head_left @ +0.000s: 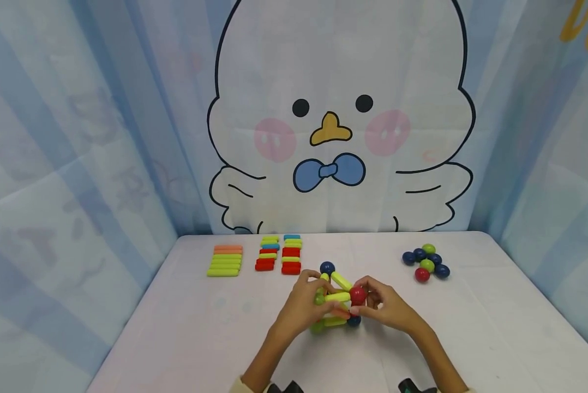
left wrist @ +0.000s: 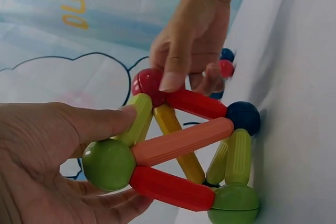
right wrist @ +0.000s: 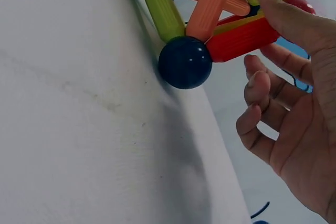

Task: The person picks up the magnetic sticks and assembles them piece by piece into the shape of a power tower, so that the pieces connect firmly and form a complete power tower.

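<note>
Both hands hold a frame of coloured rods and balls (head_left: 337,297) low over the middle of the white table. My left hand (head_left: 304,303) grips its left side, with the thumb along a yellow-green rod (left wrist: 137,116) beside a green ball (left wrist: 108,164). With thumb and fingers my right hand (head_left: 389,305) pinches the red ball (left wrist: 147,86) at the opposite corner. A red rod (right wrist: 244,39) runs from there down to a dark blue ball (right wrist: 185,62). An orange rod (left wrist: 184,141) crosses the side. Another blue ball (head_left: 327,267) tops the far corner.
Orange and yellow-green rods (head_left: 225,261) lie in a row at the back left. Two stacks of red, blue and yellow-green short rods (head_left: 291,252) lie beside them. Several loose balls (head_left: 427,266) cluster at the back right. A printed curtain (head_left: 338,202) hangs behind the table.
</note>
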The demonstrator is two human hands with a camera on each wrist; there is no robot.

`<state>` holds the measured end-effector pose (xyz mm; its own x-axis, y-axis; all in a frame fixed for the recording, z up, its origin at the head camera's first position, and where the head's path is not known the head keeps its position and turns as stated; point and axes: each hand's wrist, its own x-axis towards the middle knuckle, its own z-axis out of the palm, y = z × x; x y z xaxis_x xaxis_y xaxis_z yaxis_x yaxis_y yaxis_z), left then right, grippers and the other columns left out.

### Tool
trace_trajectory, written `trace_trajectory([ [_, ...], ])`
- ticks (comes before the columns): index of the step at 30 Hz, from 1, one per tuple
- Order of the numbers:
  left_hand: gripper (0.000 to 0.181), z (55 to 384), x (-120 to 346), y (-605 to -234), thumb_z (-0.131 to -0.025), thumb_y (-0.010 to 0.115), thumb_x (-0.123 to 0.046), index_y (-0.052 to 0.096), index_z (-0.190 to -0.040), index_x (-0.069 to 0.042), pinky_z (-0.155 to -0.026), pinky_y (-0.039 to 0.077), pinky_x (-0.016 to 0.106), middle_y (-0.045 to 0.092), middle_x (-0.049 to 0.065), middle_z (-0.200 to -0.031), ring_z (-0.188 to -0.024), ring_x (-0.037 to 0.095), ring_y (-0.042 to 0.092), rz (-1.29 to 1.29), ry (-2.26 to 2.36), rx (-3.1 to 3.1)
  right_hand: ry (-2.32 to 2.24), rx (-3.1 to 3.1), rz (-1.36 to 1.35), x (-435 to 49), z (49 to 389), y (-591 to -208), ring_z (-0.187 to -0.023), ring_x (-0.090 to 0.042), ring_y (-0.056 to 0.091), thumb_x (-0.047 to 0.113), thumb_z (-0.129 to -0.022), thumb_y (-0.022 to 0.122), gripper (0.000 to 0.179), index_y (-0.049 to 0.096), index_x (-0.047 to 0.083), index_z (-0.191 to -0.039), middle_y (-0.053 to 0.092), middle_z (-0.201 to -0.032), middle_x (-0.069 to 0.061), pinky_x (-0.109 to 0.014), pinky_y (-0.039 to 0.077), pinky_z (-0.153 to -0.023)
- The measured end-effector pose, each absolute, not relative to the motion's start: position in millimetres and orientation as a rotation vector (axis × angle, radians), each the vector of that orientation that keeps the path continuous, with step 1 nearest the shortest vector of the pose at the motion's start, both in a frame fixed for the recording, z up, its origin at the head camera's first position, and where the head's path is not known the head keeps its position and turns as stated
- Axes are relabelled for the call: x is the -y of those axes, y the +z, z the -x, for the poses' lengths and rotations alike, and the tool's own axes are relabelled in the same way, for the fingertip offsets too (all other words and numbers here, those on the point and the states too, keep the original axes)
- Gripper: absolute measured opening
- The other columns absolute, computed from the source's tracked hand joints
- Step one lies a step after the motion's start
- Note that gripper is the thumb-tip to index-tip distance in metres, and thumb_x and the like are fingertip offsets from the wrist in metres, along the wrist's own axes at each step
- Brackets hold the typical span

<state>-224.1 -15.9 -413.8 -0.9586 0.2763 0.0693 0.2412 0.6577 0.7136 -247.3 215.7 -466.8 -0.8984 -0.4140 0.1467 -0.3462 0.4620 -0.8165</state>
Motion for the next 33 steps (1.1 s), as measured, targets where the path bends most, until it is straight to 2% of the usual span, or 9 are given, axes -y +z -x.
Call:
trace_trajectory([
  [5, 0.017, 228.0, 22.9, -414.0, -0.085, 0.076, -0.026, 0.072, -0.099, -0.018, -0.086, 0.058, 0.042, 0.051, 0.01, -0.138, -0.126, 0.034, 0.05, -0.521, 1.182, -2.801, -1.176, -2.672, 0.674, -214.3, 248.7, -475.4, -0.064, -0.006, 0.05, 0.037, -0.084, 0.076, 0.045, 0.059, 0.011, -0.117, 0.056, -0.077, 0.006, -0.02, 0.045, -0.056],
  [10, 0.022, 234.9, 32.2, -416.6, -0.087, 0.074, -0.029, 0.07, -0.104, -0.017, -0.089, 0.057, 0.039, 0.052, 0.008, -0.141, -0.131, 0.031, 0.048, -0.632, 1.199, -2.735, -1.104, -2.631, 0.706, -212.5, 248.1, -479.9, -0.067, -0.006, 0.052, 0.037, -0.083, 0.076, 0.05, 0.061, 0.005, -0.118, 0.059, -0.079, 0.007, -0.021, 0.047, -0.058],
  [17, 0.032, 242.8, 42.3, -419.3, -0.087, 0.074, -0.032, 0.061, -0.112, -0.017, -0.092, 0.055, 0.039, 0.056, 0.008, -0.138, -0.126, 0.031, 0.056, -0.653, 1.329, -2.616, -1.08, -2.628, 0.728, -207.8, 247.4, -479.2, -0.067, -0.004, 0.053, 0.038, -0.084, 0.075, 0.048, 0.061, 0.006, -0.117, 0.062, -0.083, 0.007, -0.022, 0.048, -0.059],
  [20, 0.039, 247.2, 46.5, -420.5, -0.09, 0.068, -0.04, 0.056, -0.12, -0.019, -0.091, 0.056, 0.042, 0.058, 0.006, -0.136, -0.125, 0.031, 0.057, -0.59, 1.401, -2.558, -1.081, -2.625, 0.742, -207.1, 248.2, -478.1, -0.067, -0.004, 0.053, 0.037, -0.085, 0.075, 0.048, 0.061, 0.006, -0.118, 0.063, -0.084, 0.006, -0.022, 0.048, -0.059],
  [24, 0.041, 254.0, 55.5, -424.0, -0.097, 0.054, -0.047, 0.055, -0.125, -0.017, -0.091, 0.056, 0.044, 0.06, 0.007, -0.132, -0.122, 0.03, 0.059, -0.555, 1.453, -2.564, -1.09, -2.609, 0.749, -206.4, 248.8, -477.4, -0.07, -0.005, 0.054, 0.037, -0.085, 0.075, 0.048, 0.06, 0.006, -0.119, 0.063, -0.086, 0.006, -0.022, 0.049, -0.06],
  [28, 0.037, 261.7, 67.4, -431.6, -0.101, 0.047, -0.044, 0.06, -0.119, -0.014, -0.089, 0.056, 0.042, 0.065, 0.01, -0.121, -0.11, 0.027, 0.063, -0.499, 1.452, -2.631, -1.084, -2.597, 0.729, -206.3, 248.4, -477.3, -0.07, -0.006, 0.054, 0.037, -0.084, 0.076, 0.049, 0.06, 0.007, -0.118, 0.062, -0.085, 0.005, -0.022, 0.048, -0.06],
  [33, 0.021, 274.2, 85.7, -446.6, -0.1, 0.056, -0.025, 0.063, -0.112, -0.01, -0.087, 0.056, 0.039, 0.067, 0.008, -0.112, -0.102, 0.023, 0.063, -0.326, 1.374, -2.738, -1.094, -2.587, 0.736, -205.3, 247.6, -476.6, -0.069, -0.007, 0.053, 0.035, -0.084, 0.076, 0.049, 0.059, 0.006, -0.118, 0.061, -0.084, 0.003, -0.023, 0.047, -0.059],
])
